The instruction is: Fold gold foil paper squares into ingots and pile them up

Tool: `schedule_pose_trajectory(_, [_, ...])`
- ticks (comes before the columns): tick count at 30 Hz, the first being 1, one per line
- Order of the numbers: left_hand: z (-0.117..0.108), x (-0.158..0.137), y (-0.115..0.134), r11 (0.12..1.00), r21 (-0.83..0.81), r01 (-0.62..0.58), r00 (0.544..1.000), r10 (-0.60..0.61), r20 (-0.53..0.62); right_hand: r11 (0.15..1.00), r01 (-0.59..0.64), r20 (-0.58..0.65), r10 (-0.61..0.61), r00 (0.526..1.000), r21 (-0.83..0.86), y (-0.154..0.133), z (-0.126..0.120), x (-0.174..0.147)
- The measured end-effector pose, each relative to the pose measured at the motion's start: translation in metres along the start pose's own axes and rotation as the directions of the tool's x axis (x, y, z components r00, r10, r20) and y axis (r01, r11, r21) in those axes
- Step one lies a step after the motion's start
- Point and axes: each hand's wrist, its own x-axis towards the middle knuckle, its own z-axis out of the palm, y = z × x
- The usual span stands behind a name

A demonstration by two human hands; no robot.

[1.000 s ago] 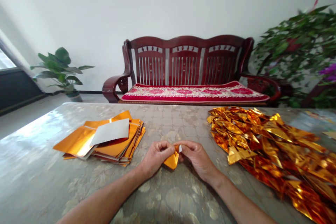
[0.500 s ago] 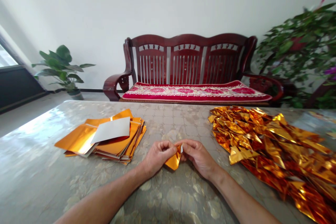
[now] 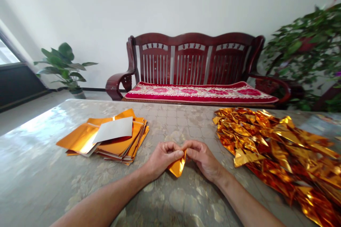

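Reaching in from the lower left, the left forearm slants up across the table (image 3: 160, 202) toward the middle, and the left hand (image 3: 163, 159) bends inward at its end. Its fingers curl under and its thumb lies nearly flat, pointing right, pressed over the upper part of the foil (image 3: 177, 169), so this hand has the piece firmly pinched. From the lower right, the right forearm mirrors that slant, rising to the left. The right hand (image 3: 204, 161) turns its palm side inward, index finger arched over and thumb stretched toward the other thumb, the two tips nipping the foil at its upper right edge; its remaining fingers tuck below and are mostly hidden. The fingertips of both hands nearly meet at the top of the piece.

The foil is between the hands, low over the table, its folded body pointing down toward the person. Whether its lower tip touches the tabletop, I cannot tell. Well to the left lies the stack (image 3: 117, 147) of sheets; to the right spreads the heap (image 3: 269, 145) of folded pieces.
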Motion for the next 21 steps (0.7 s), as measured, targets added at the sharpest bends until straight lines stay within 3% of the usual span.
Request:
schedule_pose_trajectory(11, [0.001, 0.0, 0.003, 0.993, 0.104, -0.053, 0.998, 0.057, -0.036, 0.999, -0.034, -0.092, 0.037, 0.995, 0.038, 0.007, 0.009, 0.001])
schedule_pose_trajectory(18, [-0.001, 0.002, -0.006, 0.934, 0.344, -0.097, 0.958, 0.181, -0.222, 0.983, 0.042, -0.202, -0.079, 0.976, -0.18, 0.003, 0.012, 0.0])
schedule_pose_trajectory(21, [-0.002, 0.002, -0.009, 0.898, 0.429, -0.102, 0.944, 0.223, -0.243, 0.96, 0.052, -0.263, -0.127, 0.956, -0.276, 0.004, 0.014, 0.0])
